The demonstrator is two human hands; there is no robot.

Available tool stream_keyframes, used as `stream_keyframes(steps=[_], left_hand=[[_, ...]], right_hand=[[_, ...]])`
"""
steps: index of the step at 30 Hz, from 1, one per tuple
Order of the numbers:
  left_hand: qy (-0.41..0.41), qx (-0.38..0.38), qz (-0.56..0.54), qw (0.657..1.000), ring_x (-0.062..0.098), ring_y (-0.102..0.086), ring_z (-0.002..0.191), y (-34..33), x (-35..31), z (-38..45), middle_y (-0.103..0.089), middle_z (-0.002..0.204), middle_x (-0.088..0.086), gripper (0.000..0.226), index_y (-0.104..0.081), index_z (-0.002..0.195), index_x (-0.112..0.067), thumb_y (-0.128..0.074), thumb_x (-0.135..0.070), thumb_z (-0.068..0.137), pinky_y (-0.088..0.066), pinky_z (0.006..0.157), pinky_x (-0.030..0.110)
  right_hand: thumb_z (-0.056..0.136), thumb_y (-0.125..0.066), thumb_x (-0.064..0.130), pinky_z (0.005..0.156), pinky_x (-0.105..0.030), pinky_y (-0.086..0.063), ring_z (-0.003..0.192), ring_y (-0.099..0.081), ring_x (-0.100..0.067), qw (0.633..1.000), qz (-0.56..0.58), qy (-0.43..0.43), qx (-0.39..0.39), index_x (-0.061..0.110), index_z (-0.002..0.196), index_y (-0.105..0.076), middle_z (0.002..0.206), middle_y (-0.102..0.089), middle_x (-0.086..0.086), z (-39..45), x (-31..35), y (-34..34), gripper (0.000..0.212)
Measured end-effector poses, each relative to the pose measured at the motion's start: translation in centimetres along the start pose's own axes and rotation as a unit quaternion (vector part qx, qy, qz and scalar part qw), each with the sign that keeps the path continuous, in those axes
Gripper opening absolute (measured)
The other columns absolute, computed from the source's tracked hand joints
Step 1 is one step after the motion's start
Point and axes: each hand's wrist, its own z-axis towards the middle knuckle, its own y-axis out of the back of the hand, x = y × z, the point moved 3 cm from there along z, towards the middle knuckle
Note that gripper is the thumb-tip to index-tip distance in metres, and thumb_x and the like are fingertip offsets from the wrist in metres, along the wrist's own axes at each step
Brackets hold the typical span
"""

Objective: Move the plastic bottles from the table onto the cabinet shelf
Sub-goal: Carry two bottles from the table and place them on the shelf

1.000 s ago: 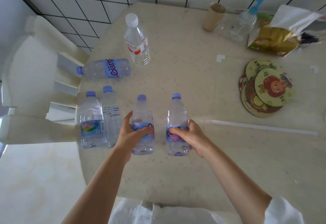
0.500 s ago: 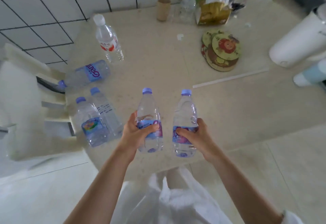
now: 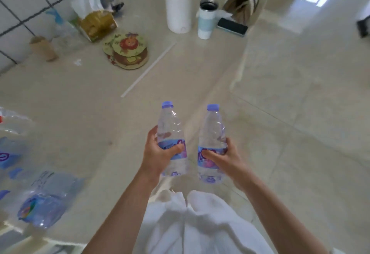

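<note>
I hold two clear plastic bottles with blue caps and purple labels, both upright and lifted off the beige table point(image 3: 84, 101). My left hand point(image 3: 158, 153) grips the left bottle point(image 3: 170, 125) around its label. My right hand point(image 3: 222, 159) grips the right bottle point(image 3: 212, 131) the same way. The two bottles hang side by side over the table's near edge and the floor. Several more plastic bottles point(image 3: 42, 199) stand blurred at the table's left edge. No cabinet shelf is in view.
On the table stand a white kettle point(image 3: 178, 5), a tumbler point(image 3: 206, 21), a phone point(image 3: 232, 27), stacked coasters point(image 3: 128, 51), a tissue pack point(image 3: 96, 21), a paper cup point(image 3: 43, 48) and a white strip point(image 3: 148, 69). Tiled floor point(image 3: 300, 93) stretches to the right.
Both bottles have come up off the table and toward me. My view has swung to the right, so the remaining bottles slid to the left edge and the floor came into sight.
</note>
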Motion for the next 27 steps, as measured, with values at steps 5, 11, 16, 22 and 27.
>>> stream_keyframes(steps=[5,11,16,22,27], left_hand=[[0.003,0.118,0.063,0.991,0.016,-0.069,0.091,-11.4,1.4,-1.6,-0.062,0.118,0.003,0.078,-0.047,0.133,-0.016,-0.083,0.005,0.067,-0.057,0.065,0.023],[0.004,0.246,0.131,0.960,0.005,-0.072,0.087,-25.0,4.3,-3.8,-0.062,0.118,-0.007,0.088,-0.043,0.137,-0.019,-0.087,-0.001,0.063,-0.057,0.064,0.020],[-0.012,0.340,0.193,0.920,0.007,-0.071,0.090,-34.8,5.6,-6.0,-0.061,0.118,-0.010,0.087,-0.044,0.132,-0.030,-0.090,-0.007,0.062,-0.058,0.066,0.022],[-0.035,0.441,0.242,0.863,0.007,-0.071,0.088,-44.6,6.0,-7.8,-0.062,0.120,-0.003,0.086,-0.046,0.135,-0.022,-0.088,-0.002,0.063,-0.058,0.066,0.022],[-0.045,0.516,0.279,0.808,0.004,-0.070,0.087,-52.7,5.9,-8.5,-0.062,0.119,-0.005,0.084,-0.046,0.134,-0.022,-0.088,-0.004,0.064,-0.055,0.062,0.017]], right_hand=[[0.055,-0.082,0.030,0.079,-0.041,-0.060,0.087,-0.072,-0.017,0.992,0.054,-0.019,-0.110,0.025,0.097,-0.058,0.098,-0.073,0.000,-2.9,-4.0,11.6,0.049],[0.044,-0.079,0.042,0.066,-0.024,-0.057,0.082,-0.071,-0.007,0.965,0.141,-0.047,-0.218,0.029,0.099,-0.055,0.096,-0.071,0.006,-6.8,-8.8,23.2,0.061],[0.048,-0.081,0.041,0.076,-0.034,-0.059,0.088,-0.070,-0.013,0.930,0.177,-0.070,-0.316,0.029,0.097,-0.053,0.097,-0.069,0.004,-9.6,-12.4,30.6,0.058],[0.054,-0.085,0.037,0.083,-0.041,-0.059,0.092,-0.069,-0.017,0.875,0.245,-0.103,-0.406,0.028,0.099,-0.052,0.101,-0.068,0.002,-11.2,-15.8,36.5,0.056],[0.049,-0.085,0.042,0.077,-0.036,-0.060,0.091,-0.069,-0.017,0.826,0.300,-0.121,-0.461,0.025,0.102,-0.052,0.102,-0.069,-0.001,-11.3,-17.2,40.4,0.064]])
